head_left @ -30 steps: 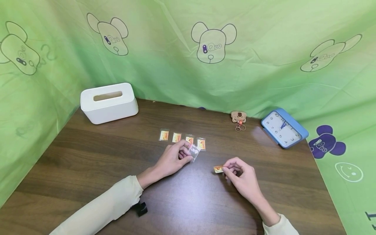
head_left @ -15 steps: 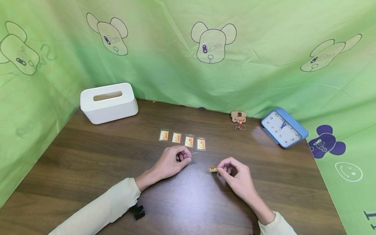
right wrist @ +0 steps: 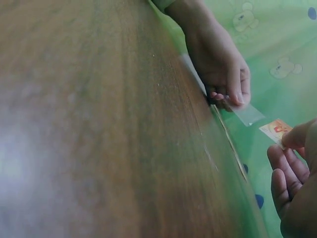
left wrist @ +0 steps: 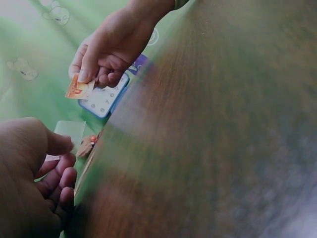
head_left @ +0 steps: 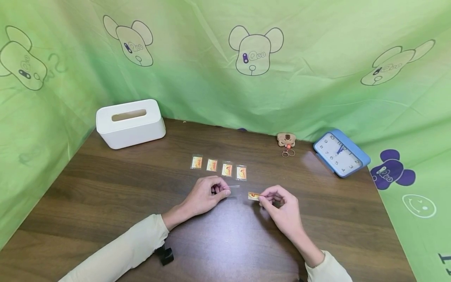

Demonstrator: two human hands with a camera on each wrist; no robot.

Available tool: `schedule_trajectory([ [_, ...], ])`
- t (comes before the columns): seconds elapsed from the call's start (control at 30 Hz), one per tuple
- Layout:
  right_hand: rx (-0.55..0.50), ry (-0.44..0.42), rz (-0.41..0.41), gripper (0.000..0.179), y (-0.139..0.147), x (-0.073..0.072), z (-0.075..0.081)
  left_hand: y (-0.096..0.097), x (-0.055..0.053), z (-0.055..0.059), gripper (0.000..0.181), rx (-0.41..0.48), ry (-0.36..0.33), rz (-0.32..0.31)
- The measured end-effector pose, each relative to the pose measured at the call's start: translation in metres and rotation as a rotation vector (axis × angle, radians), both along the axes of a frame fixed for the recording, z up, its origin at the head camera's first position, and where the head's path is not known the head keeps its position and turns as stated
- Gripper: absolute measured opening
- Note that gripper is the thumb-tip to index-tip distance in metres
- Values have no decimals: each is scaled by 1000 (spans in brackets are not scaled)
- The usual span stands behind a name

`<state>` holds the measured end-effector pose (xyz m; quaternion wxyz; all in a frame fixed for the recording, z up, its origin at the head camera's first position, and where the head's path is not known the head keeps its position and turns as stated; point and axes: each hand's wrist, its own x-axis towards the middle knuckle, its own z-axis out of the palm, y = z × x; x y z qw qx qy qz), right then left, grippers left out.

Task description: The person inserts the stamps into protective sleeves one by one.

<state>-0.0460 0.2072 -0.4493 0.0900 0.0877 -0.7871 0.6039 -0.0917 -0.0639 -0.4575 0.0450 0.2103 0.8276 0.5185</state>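
My left hand [head_left: 208, 195] pinches a small clear plastic bag [right wrist: 246, 115] between thumb and fingers, its free end pointing right. A small orange and yellow printed card [head_left: 253, 196] is pinched in my right hand [head_left: 283, 205], a short gap from the bag. In the right wrist view the card's edge faces the bag, and the two are apart. Beyond my left hand lie several similar cards in clear bags, in a row on the table; the rightmost bagged card [head_left: 241, 172] is nearest my hands.
At the back left stands a white tissue box [head_left: 132, 123]. A blue clock [head_left: 341, 153] and a brown bear-shaped keychain [head_left: 286, 140] are at the back right. A green printed cloth [head_left: 197, 90] hangs behind the wooden table [head_left: 105, 184].
The bag in my left hand has turned, from facing the head camera to lying flatter and pointing right. My right hand has moved left with the card, closer to the bag.
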Motion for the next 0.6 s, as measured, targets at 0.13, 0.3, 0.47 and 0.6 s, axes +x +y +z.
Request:
schedule_trajectory([
  [0.13, -16, 6, -12, 16, -3, -1, -1, 0, 0, 0, 8, 1, 13, -8],
  [0.3, -37, 2, 8, 15, -8, -1, -1, 0, 1, 0, 7, -8, 22, -8],
  [0.47, -58, -11, 24, 15, -12, -3, -3, 0, 1, -1, 7, -19, 29, -8],
  [0.6, -75, -25, 31, 14, -14, -5, -4, 0, 1, -1, 7, -22, 32, -10],
])
